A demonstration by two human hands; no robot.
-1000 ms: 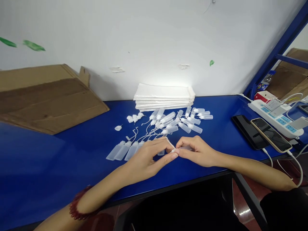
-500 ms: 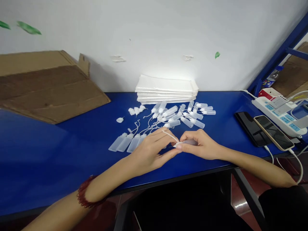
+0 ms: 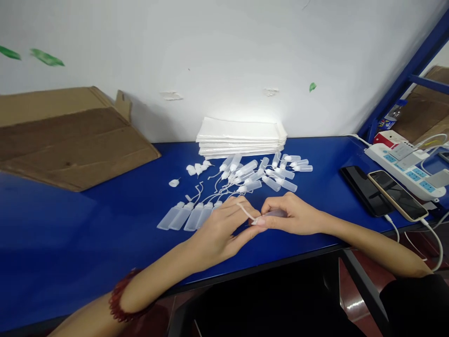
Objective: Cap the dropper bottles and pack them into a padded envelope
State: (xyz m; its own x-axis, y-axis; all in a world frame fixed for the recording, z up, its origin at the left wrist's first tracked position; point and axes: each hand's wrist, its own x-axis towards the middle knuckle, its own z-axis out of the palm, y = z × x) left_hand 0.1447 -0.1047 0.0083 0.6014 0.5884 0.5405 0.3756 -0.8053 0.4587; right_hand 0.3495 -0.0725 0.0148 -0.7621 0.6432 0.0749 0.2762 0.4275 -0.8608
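My right hand [image 3: 293, 215] grips a small translucent squeeze bottle [image 3: 275, 214] lying sideways just above the blue table [image 3: 105, 220]. My left hand [image 3: 220, 229] pinches the bottle's white cap [image 3: 255, 220] at its tip, and the cap's thin tether loops up over my fingers. A row of finished-looking flat bottles [image 3: 187, 216] lies just left of my left hand. A loose pile of more small bottles [image 3: 266, 173] and white caps [image 3: 196, 168] lies beyond my hands.
A stack of white sheets [image 3: 242, 138] rests against the wall. A flattened cardboard box [image 3: 66, 140] lies at the left. Two phones [image 3: 382, 192] on cables and a white power strip [image 3: 407, 171] are at the right, beside a blue rack post [image 3: 403, 79].
My hands have stayed together on the bottle and cap with only slight finger shifts. The view has tilted slightly.
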